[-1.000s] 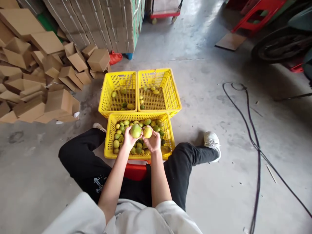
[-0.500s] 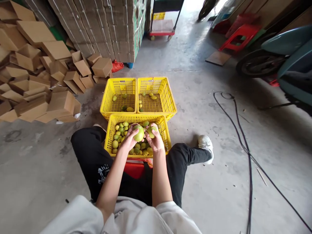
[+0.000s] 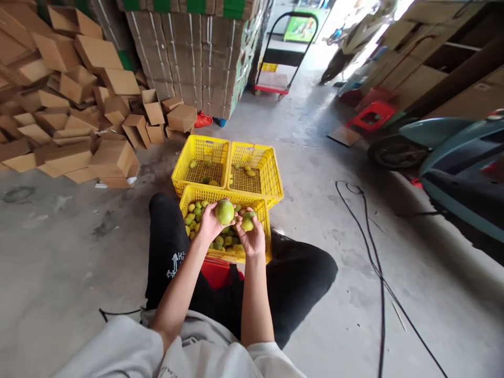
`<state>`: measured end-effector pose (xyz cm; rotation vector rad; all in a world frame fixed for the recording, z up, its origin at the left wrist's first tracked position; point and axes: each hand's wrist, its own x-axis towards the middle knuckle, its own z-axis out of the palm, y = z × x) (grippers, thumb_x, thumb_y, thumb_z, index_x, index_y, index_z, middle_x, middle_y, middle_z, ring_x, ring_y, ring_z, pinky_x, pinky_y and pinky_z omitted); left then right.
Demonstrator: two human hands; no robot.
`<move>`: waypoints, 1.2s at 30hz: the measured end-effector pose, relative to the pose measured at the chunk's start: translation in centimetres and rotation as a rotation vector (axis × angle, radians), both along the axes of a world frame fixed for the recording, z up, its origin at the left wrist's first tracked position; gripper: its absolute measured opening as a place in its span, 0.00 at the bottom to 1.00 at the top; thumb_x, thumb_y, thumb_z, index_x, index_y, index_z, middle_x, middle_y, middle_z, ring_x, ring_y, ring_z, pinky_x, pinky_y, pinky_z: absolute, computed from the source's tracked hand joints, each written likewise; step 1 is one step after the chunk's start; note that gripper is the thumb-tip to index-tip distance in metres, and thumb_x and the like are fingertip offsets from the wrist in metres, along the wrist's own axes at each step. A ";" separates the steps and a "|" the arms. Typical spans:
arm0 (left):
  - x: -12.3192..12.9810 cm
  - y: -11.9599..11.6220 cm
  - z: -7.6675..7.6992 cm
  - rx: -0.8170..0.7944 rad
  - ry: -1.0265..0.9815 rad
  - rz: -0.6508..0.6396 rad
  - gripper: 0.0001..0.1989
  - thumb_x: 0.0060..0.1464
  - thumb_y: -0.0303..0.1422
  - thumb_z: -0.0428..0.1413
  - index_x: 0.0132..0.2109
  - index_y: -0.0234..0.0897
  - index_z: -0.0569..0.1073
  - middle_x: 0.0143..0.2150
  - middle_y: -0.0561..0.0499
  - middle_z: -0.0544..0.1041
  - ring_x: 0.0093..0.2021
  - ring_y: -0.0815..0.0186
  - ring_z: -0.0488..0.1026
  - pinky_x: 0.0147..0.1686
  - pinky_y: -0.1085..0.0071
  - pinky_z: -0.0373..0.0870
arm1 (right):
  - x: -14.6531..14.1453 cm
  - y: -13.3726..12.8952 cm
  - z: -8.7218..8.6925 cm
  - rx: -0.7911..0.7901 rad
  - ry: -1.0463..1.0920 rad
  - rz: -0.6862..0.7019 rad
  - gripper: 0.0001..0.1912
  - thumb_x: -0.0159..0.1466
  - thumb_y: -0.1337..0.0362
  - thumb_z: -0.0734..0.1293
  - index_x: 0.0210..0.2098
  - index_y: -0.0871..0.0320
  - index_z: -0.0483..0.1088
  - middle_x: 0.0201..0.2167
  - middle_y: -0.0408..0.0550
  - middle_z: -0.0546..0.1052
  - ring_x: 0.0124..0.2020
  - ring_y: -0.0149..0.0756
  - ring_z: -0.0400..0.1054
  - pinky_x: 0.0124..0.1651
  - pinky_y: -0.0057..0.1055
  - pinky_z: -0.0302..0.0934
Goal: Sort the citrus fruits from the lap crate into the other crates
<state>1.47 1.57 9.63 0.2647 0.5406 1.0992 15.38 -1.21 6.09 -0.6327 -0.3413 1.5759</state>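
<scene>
My left hand (image 3: 211,223) is closed round a large, round, smooth green fruit (image 3: 224,212). Beside it, my right hand (image 3: 253,237) grips a smaller yellow-green fruit (image 3: 248,221) between thumb and fingers. Both fruits are held up side by side, above the near yellow crate (image 3: 268,231). In that crate lie many green and yellow lemon-like fruits (image 3: 228,241), partly hidden by my hands. The exact kind of fruit is not clear.
Two more yellow crates (image 3: 181,163) stand behind the near one, with a few fruits on their floors. Open cardboard boxes (image 3: 114,157) are heaped left. A trolley (image 3: 271,86) stands behind, a scooter (image 3: 452,173) right. A black cable (image 3: 380,268) crosses the floor.
The view has tilted up and shifted, showing more of the background. My right knee has bent inward and the shoe is mostly hidden. Both hands still hold their fruits, now turned a little.
</scene>
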 end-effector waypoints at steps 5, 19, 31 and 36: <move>1.6 -1.4 -1.7 -0.110 -0.098 0.135 0.12 0.62 0.38 0.55 0.47 0.35 0.74 0.48 0.39 0.78 0.50 0.53 0.78 0.33 0.69 0.77 | 0.7 0.4 -2.4 -0.046 -0.027 0.125 0.12 0.57 0.60 0.73 0.40 0.52 0.72 0.37 0.42 0.76 0.33 0.30 0.72 0.34 0.26 0.73; 1.5 0.2 0.2 -0.213 -0.191 0.138 0.14 0.62 0.36 0.50 0.46 0.30 0.72 0.43 0.36 0.78 0.45 0.53 0.78 0.36 0.63 0.77 | 2.2 5.3 1.5 0.081 -0.011 0.225 0.14 0.58 0.58 0.74 0.42 0.54 0.73 0.39 0.46 0.79 0.42 0.36 0.76 0.44 0.34 0.76; 1.0 1.9 -2.0 -0.321 -0.188 0.226 0.15 0.65 0.36 0.46 0.46 0.30 0.73 0.38 0.38 0.79 0.40 0.55 0.80 0.31 0.66 0.77 | 3.6 11.1 0.7 -0.097 -0.266 0.661 0.18 0.50 0.57 0.79 0.37 0.53 0.74 0.32 0.43 0.79 0.34 0.37 0.76 0.33 0.31 0.76; 2.2 3.7 -3.3 -0.345 -0.248 0.242 0.16 0.63 0.33 0.48 0.53 0.32 0.72 0.44 0.37 0.79 0.45 0.51 0.79 0.43 0.54 0.78 | 5.5 10.3 -1.4 -0.112 -0.186 0.566 0.17 0.51 0.59 0.77 0.38 0.52 0.73 0.38 0.43 0.80 0.40 0.39 0.76 0.41 0.36 0.76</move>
